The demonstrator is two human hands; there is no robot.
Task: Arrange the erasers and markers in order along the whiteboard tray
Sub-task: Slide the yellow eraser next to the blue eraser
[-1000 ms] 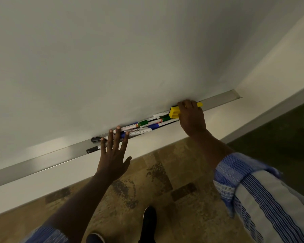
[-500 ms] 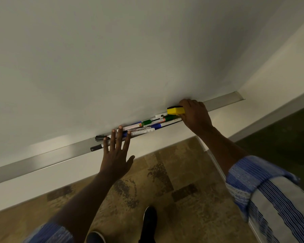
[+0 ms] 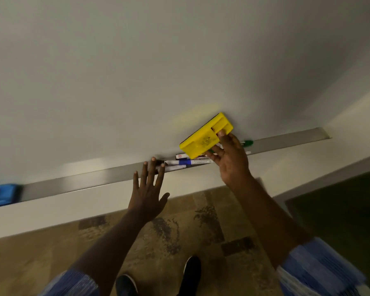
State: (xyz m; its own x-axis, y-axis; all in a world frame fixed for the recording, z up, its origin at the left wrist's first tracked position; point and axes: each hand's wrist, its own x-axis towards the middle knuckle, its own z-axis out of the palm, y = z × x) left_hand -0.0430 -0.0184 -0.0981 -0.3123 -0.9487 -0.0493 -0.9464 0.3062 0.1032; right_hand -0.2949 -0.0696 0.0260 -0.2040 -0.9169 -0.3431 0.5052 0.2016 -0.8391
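Fingers (image 3: 148, 170) of the left hand (image 3: 146, 194) are spread wide and flat, tips at the front edge of the long silver metal tray (image 3: 83, 181). Far left on that tray sits a blue plastic eraser (image 3: 1, 194). White markers with blue bands (image 3: 183, 162) lie in the tray's middle. Just above the tray, the right hand (image 3: 231, 159) grips a yellow plastic eraser (image 3: 205, 136). Right of it, a green marker cap (image 3: 248, 143) rests in the tray.

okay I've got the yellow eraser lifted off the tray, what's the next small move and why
Probably carry the yellow eraser in your right hand toward the bare right stretch of the tray and set it down. The markers lie bunched under it, and the blue eraser already sits at the far left.
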